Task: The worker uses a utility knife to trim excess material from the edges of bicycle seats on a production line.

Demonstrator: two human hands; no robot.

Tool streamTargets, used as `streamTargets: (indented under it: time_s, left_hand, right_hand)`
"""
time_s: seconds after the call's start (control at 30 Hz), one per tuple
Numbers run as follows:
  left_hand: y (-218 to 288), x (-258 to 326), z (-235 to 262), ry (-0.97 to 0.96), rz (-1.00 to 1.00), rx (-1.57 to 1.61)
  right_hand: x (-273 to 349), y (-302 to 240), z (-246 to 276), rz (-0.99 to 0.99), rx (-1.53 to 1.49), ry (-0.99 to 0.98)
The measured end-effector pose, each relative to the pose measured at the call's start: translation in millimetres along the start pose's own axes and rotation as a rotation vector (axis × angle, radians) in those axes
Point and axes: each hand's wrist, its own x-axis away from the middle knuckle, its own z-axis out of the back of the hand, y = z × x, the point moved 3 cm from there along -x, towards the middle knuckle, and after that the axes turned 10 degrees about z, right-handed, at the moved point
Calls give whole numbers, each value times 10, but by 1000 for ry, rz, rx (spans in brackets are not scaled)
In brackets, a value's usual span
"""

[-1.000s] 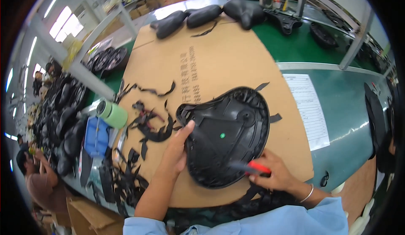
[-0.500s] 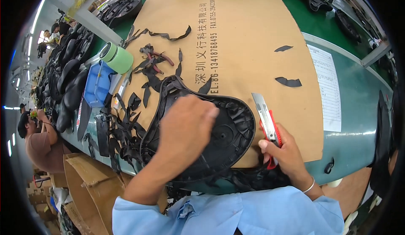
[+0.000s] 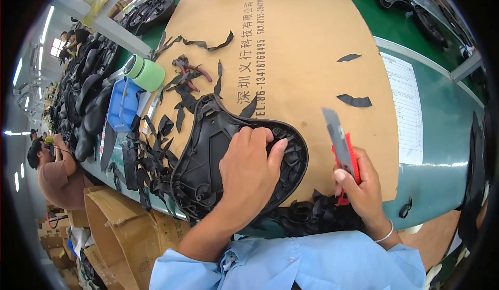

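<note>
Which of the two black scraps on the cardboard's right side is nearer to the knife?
The lower, wider scrap; the upper, narrower one lies farther from the blade.

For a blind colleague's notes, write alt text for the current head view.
A person's left hand rests on a black saddle-shaped part, while the right hand holds a red-handled utility knife apart from it. Black scraps litter a cardboard sheet.

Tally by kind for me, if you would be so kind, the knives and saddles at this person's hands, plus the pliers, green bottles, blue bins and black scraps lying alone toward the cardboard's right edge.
Utility knife, in the right hand: 1
Saddle, under the left hand: 1
Pliers: 1
Green bottle: 1
Blue bin: 1
Lone black scraps: 2
Total: 7
</note>
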Motion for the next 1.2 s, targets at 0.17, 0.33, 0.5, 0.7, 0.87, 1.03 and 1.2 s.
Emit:
streamTargets:
  time_s: [0.17,0.33,0.5,0.7,0.87,1.03,1.2]
  left_hand:
    - [-133,72,-100,74,72,264]
    - [-143,52,-98,-10,128,311]
    - [-175,42,-89,-10,146,327]
    - [-9,-17,-89,29,31,117]
    - [49,-65,-167,14,-6,3]
    - [-7,-54,-180,26,-90,68]
    - [-37,-37,-162,-64,-51,251]
  right_hand:
    - [-352,-197,-196,321,225,16]
    - [-687,-267,-497,563,368,-127]
    - [-792,-283,-537,449,404,-188]
    - [-805,-289,-391,371,163,-212]
    - [-659,-352,-135,286,359,-152]
    - [-304,-388,55,460,536,-86]
    - [-154,-443,62,493,721,-214]
